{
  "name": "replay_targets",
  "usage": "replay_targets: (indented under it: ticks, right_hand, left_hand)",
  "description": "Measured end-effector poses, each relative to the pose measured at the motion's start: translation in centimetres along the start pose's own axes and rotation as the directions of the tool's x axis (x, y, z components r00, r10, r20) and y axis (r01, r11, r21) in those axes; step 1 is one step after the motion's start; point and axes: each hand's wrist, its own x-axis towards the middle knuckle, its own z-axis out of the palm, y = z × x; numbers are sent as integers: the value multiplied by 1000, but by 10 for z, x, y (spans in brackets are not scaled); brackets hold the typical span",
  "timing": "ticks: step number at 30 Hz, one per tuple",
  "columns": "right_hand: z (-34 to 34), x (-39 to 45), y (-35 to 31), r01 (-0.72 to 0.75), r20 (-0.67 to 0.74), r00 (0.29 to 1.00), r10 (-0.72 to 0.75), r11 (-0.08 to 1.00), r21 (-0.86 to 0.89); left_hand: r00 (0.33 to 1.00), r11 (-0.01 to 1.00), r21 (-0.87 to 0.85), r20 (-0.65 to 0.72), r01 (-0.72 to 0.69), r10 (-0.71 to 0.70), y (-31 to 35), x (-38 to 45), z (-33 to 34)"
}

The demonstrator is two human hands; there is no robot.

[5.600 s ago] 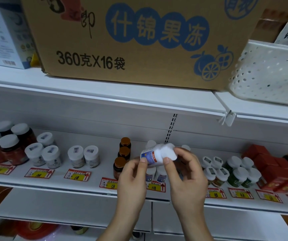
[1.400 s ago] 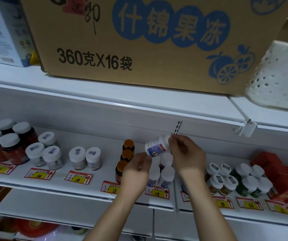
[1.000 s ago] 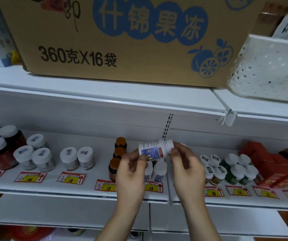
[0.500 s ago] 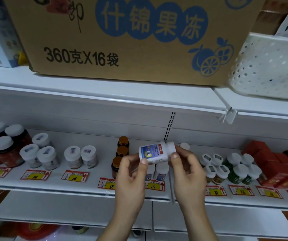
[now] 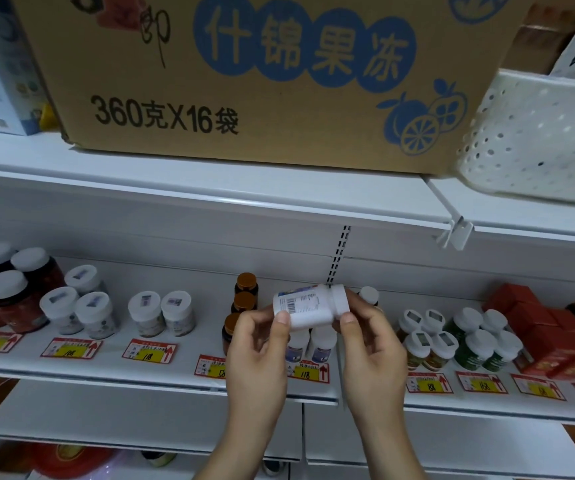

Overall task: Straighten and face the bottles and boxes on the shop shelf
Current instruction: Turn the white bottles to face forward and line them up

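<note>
A white metal shop shelf with red-and-yellow price tags along its front edge carried rows of white-capped jars, amber-capped brown bottles and red boxes, under an upper shelf bearing a large brown cardboard carton and a white perforated plastic basket. A small white plastic bottle lay sideways in front of the shelf, barcode side facing the camera, cap to the right. The left hand pinched its base end and the right hand gripped its cap end.

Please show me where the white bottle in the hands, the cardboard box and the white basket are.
white bottle (image 5: 308,308), head view, barcode side.
cardboard box (image 5: 279,109), head view, printed front.
white basket (image 5: 535,140), head view, perforated wall.
</note>
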Motion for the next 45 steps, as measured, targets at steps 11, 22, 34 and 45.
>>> replay_targets:
  ticks: [11, 22, 34, 45]
  right_hand:
    - [-1, 1, -4, 51, -13, 999, -51, 999, 3]
    - [-1, 5, -5, 48, -29, 998, -47, 997, 56]
    - [-2, 4, -6, 57, -45, 998, -53, 995, 83]
    - [-9, 7, -9, 58, -52, 997, -52, 991, 117]
  left_hand:
    - [1000, 998, -66, 30, 3, -1, 3, 0, 4]
    - [999, 997, -71, 38, 8, -6, 4, -1, 4]
    - [998, 998, -59, 59, 26, -23, 5, -5, 6]
    - [1000, 1000, 22, 25, -19, 19, 5, -11, 12]
